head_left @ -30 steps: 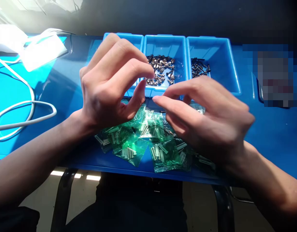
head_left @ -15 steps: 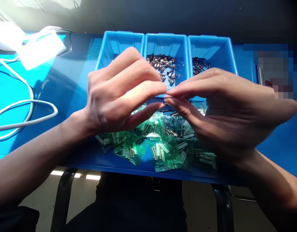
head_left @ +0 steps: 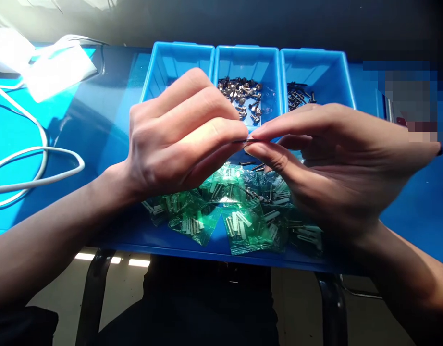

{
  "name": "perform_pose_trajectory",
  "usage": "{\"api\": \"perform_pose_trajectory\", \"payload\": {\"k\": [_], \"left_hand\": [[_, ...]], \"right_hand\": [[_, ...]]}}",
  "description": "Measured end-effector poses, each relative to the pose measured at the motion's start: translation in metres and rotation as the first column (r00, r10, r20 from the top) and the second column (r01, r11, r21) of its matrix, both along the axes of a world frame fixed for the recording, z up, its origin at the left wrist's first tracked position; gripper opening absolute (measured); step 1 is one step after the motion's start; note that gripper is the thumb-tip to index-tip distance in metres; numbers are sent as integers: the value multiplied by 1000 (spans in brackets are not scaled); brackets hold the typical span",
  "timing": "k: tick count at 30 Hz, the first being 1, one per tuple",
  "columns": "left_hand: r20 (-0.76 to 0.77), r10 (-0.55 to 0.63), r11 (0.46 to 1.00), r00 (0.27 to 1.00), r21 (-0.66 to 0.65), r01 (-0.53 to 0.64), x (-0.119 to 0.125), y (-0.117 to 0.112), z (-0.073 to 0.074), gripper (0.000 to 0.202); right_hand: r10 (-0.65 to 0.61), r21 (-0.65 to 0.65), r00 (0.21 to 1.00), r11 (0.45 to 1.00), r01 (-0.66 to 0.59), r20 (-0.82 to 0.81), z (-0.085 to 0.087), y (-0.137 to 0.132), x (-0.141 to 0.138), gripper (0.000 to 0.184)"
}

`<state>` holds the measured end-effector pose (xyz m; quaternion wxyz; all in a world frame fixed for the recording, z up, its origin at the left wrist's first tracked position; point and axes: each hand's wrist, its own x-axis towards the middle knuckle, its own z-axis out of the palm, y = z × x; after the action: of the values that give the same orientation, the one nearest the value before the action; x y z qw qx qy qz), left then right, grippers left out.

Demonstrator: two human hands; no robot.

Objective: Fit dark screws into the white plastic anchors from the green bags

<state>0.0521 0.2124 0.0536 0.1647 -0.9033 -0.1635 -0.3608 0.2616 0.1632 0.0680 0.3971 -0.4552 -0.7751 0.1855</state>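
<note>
Thin dark piece (head_left: pixel 247 141), screw-like in outline, too small to identify for certain. Position: in the air between the two hands, just in front of the middle bin (head_left: pixel 247 60) and above the green packets (head_left: pixel 255 238). Lies roughly level, one end toward each hand.

Left hand (head_left: pixel 183 139): thumb and index finger pinch the left end of the piece; remaining fingers curled alongside. Right hand (head_left: pixel 342 161): thumb and index finger pinch the right end; other fingers bent behind, partly hidden. Fingertips of both hands nearly meet; whether they touch, cannot tell.

Bins: three blue ones side by side. Middle bin holds silver hex-head screws (head_left: pixel 239 91) along with some darker ones. Right bin (head_left: pixel 315 65) contains a heap of dark screws (head_left: pixel 296 98). Left bin (head_left: pixel 183 60) has its front part hidden by the left hand.

Packets: several, overlapping on the blue table (head_left: pixel 102 120) below the hands, with white plugs (head_left: pixel 239 221) and screws visible through the film. A few loose dark screws (head_left: pixel 258 167) lie between packets and bins.

Left side of table: white cable (head_left: pixel 27 185) in a loop, bright white object (head_left: pixel 59 72) behind it, detail washed out by sunlight.
</note>
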Motion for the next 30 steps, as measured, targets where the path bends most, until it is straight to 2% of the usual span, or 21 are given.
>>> {"api": "perform_pose_trajectory", "payload": {"k": [5,10,15,19,22,26,30], "left_hand": [[29,39,999,999,10,-39,0,-1,-1,24],[14,28,1000,999,1,-28,2,-2,-1,18],[103,-34,999,994,37,31,4,-1,-2,19],[82,-6,1000,997,19,5,3,-1,-2,18],[57,32,999,998,8,-32,2,-1,-3,13],[96,71,997,993,8,-72,1,0,-3,12],[74,98,995,992,6,-99,0,0,-3,12]], "right_hand": [[-65,-70,998,995,65,-4,3,-2,0,13],[2,-25,999,1000,-3,-41,0,1,1,15],[16,14,996,1000,-17,85,2,1,-1,24],[21,55,987,998,-30,160,6,1,-3,25],[22,41,995,999,-26,99,6,0,-2,20],[-19,55,1000,998,19,-14,4,-1,-1,10],[-52,73,998,996,54,-33,3,2,1,8]]}}
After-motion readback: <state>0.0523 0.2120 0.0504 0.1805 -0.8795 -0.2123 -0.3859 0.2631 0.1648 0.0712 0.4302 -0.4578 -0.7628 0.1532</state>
